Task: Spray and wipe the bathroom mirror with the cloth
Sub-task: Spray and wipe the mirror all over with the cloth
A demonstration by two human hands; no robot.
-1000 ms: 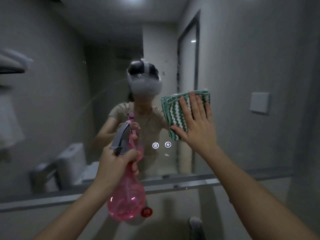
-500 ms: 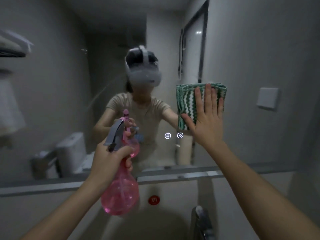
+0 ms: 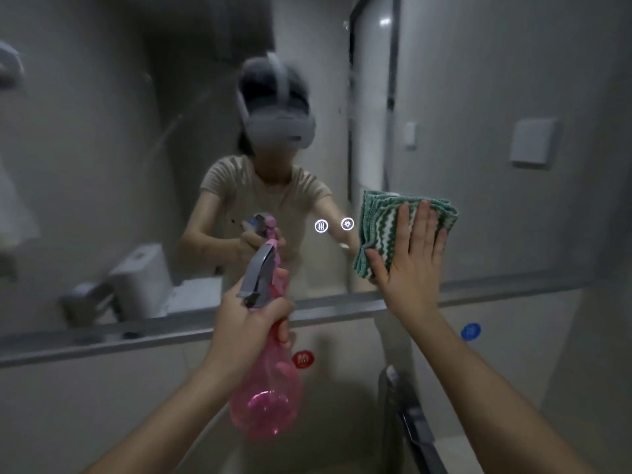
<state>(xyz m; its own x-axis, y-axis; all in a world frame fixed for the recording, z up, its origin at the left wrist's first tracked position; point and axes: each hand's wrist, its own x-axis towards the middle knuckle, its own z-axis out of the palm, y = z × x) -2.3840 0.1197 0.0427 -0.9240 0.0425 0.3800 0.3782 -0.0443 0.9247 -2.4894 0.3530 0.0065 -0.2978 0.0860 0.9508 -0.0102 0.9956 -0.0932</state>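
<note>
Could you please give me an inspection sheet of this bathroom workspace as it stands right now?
Surface: mirror, streaks across the glass; ledge along its lower edge.
Job's things: cloth, green and white, folded, flat against the mirror; pink spray bottle, grey nozzle aimed at the glass.
Clutter: nothing seen.
Hands: left hand grips the bottle neck; right hand presses the cloth with straight fingers.
Cables: nothing seen.
Surroundings: two lit icons on the mirror; red sticker and blue sticker on the wall below; tap at the bottom; wall plate to the right.
</note>
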